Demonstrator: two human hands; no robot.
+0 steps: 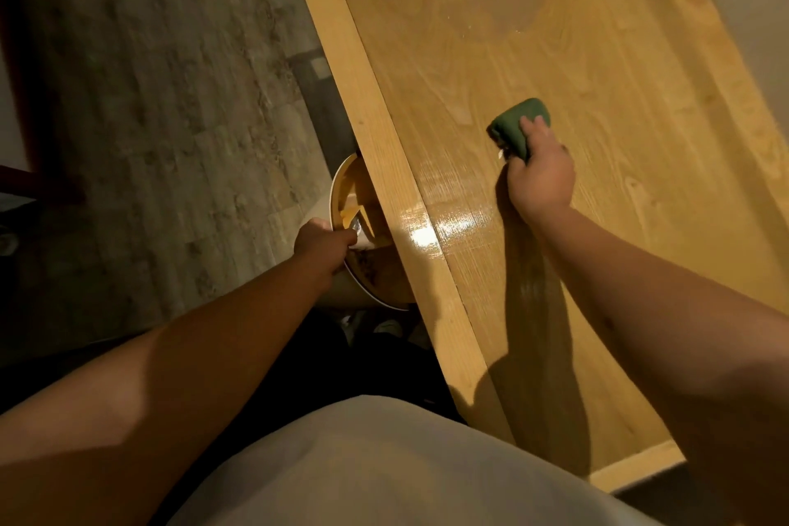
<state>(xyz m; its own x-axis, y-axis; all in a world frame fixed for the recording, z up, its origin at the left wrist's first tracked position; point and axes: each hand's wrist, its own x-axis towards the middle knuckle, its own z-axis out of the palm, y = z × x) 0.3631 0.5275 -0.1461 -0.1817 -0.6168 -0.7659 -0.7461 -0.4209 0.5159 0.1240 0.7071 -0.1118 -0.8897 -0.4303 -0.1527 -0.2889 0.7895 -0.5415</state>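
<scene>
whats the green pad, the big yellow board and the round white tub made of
The green pad looks like soft sponge or scouring fibre, matt; it bends under the right hand gripping it. The big yellow board: wood or veneer, showing swirling grain, with glossy wet-looking sheen near its edge. The round white tub: probably plastic, smooth rim; the left hand grips it.

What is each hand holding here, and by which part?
Right hand grips the green pad by its near end, on the wooden panel. Left hand holds the white bucket at its rim.
</scene>
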